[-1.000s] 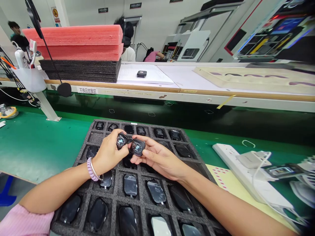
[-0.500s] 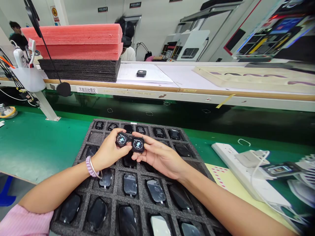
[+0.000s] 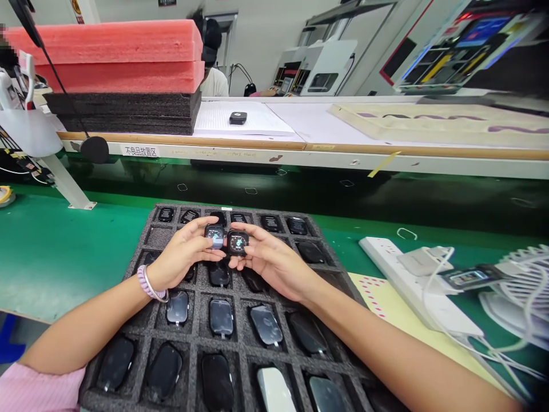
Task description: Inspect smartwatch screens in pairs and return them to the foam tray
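My left hand (image 3: pixel 183 252) grips a black smartwatch body (image 3: pixel 214 235) with a lit dial, the thumb lying over the lower part of its screen. Right beside it, a second black smartwatch body (image 3: pixel 237 242) is held in my right hand (image 3: pixel 274 260), its screen also lit. Both faces point up toward me, and no straps show on them. Below the hands lies a dark grey foam tray (image 3: pixel 195 343) divided into square pockets. Several watch bodies sit in the pockets, most with dark screens, such as the watch body (image 3: pixel 222 316); one piece (image 3: pixel 274 389) is whitish.
A white power strip (image 3: pixel 412 286) with a charger, cables and another watch (image 3: pixel 472 277) is at the right, beside a small white fan. The shelf behind bears red foam blocks (image 3: pixel 115 43), a notebook (image 3: pixel 257 123) and a pale tray (image 3: pixel 429 123). A person sits beyond.
The left thumb has moved onto the screen of the left watch, and that watch has turned more upright. The whole view has shifted slightly; both watches stay in hand.
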Action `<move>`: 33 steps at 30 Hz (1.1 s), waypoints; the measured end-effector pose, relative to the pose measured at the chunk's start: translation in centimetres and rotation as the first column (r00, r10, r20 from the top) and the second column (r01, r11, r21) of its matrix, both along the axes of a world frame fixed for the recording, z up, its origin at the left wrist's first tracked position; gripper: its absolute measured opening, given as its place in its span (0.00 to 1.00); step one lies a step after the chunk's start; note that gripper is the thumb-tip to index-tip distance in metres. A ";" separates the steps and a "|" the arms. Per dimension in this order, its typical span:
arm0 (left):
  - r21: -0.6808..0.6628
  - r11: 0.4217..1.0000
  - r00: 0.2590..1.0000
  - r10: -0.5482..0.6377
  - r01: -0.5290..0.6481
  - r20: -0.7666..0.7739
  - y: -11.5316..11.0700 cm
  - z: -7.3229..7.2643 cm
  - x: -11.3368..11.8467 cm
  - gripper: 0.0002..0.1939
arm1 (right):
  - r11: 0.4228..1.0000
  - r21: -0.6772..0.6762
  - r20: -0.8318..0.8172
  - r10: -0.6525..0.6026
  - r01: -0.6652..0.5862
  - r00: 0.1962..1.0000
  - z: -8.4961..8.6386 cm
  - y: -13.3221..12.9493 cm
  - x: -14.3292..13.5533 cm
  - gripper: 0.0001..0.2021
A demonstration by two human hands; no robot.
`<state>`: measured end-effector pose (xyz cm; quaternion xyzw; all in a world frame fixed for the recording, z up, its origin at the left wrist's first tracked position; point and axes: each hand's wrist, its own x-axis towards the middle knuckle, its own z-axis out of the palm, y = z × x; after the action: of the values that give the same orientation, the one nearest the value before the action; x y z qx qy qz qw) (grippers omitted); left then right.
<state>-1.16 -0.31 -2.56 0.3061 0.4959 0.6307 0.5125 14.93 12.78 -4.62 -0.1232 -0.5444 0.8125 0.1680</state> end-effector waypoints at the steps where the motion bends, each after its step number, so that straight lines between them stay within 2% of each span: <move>1: 0.002 1.000 1.000 -0.003 0.003 -0.016 0.0 -0.1 0.0 0.27 | 1.000 0.017 0.002 -0.003 0.003 1.000 0.0 0.0 0.0 0.24; 12: -0.019 0.999 0.997 -0.040 0.039 -0.069 0.2 -0.3 0.2 0.20 | 0.998 0.070 0.013 -0.011 0.010 1.000 -0.6 -0.1 0.1 0.22; 33: -0.009 0.999 0.997 -0.036 0.035 -0.072 0.4 -0.6 0.3 0.20 | 0.992 0.122 0.017 -0.019 0.017 1.000 -0.5 0.0 0.1 0.21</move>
<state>-0.83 0.09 -3.12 0.3354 0.5109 0.6082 0.5065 14.99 12.77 -5.09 -0.1252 -0.5936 0.7749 0.1777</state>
